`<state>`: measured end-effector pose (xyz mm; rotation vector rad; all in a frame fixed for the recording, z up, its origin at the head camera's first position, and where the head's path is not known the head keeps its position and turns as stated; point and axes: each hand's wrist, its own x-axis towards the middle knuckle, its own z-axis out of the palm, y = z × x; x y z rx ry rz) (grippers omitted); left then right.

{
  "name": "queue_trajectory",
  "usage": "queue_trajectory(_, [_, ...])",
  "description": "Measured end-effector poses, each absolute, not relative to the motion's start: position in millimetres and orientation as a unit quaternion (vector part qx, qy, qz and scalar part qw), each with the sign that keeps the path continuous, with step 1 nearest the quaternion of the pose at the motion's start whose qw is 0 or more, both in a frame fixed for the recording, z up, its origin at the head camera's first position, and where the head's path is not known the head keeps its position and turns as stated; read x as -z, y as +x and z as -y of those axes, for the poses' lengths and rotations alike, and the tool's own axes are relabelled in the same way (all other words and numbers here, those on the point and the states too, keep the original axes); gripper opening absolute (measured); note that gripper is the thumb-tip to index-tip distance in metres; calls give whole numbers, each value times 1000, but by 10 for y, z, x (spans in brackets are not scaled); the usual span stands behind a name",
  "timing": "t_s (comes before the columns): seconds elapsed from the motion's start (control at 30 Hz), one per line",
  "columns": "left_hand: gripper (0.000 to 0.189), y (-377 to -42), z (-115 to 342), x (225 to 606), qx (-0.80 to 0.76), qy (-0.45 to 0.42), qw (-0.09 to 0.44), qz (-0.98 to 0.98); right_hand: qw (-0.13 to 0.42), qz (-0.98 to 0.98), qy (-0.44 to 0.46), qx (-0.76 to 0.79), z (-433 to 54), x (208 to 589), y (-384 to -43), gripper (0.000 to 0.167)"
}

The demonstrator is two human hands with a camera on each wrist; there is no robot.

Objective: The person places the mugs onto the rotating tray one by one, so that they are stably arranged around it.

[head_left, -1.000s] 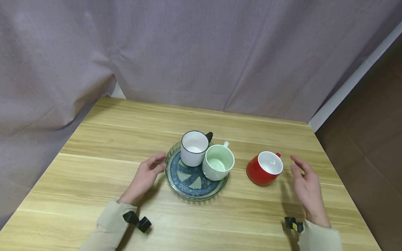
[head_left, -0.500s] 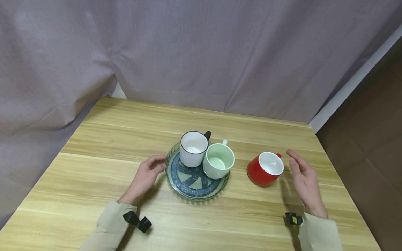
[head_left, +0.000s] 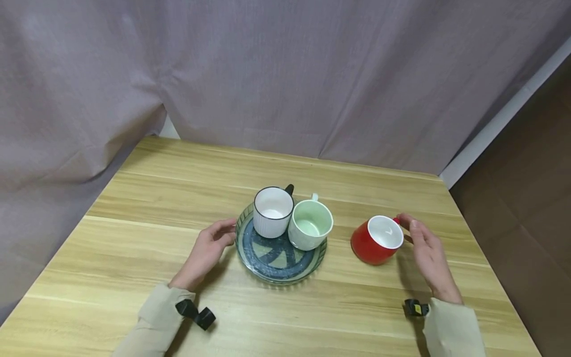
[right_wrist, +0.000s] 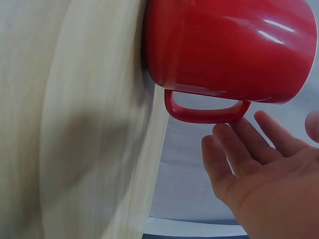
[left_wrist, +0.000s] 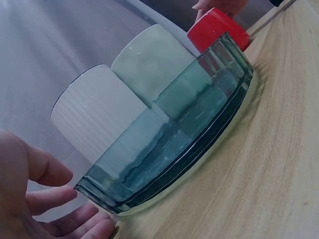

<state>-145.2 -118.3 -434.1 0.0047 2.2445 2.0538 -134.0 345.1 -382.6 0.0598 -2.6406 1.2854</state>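
Observation:
My left hand point(head_left: 208, 250) is at the left rim of a round glass dish point(head_left: 278, 275) with a blue-green pattern. In the left wrist view its fingers point(left_wrist: 79, 221) lie loosely against the rim, not curled round it. Side by side in the dish stand a white ribbed mug point(head_left: 270, 227) with a black handle and a pale green mug point(head_left: 308, 240). To the right, a red mug point(head_left: 369, 248) with a white inside stands on the table. My right hand point(head_left: 429, 253) is beside it, the extended fingertips reaching its red handle point(right_wrist: 199, 117); contact is slight at most.
The wooden table point(head_left: 156, 198) has its back edge along a grey-mauve curtain point(head_left: 250, 74). A brown panel point(head_left: 526, 198) stands beyond the right edge. A black wrist camera point(head_left: 196, 314) sits on the left sleeve.
The dish has turned slightly counterclockwise with both mugs, their handles swinging left. My right hand has moved left to the red mug's handle. The left hand stays at the rim.

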Motion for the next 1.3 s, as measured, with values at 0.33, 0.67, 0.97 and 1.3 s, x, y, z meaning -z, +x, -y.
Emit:
queue_trajectory(0.33, [37, -1457, 1171, 4342, -687, 6, 58, -724, 129, 885, 3, -448, -3425, 3831, -1353, 55])
queue_trajectory(0.67, [39, -1448, 1179, 4326, -668, 6, 53, -742, 148, 894, -29, -423, -3428, 3822, -1307, 50])
queue_trajectory(0.97, [34, -1457, 1179, 4332, -688, 0, 51, -724, 157, 915, -59, -366, -3473, 3849, -1280, 38])
queue_trajectory(1.3, [35, -1452, 1192, 4354, -678, -5, 51, -733, 126, 933, -2, -336, -3556, 3890, -1258, 34])
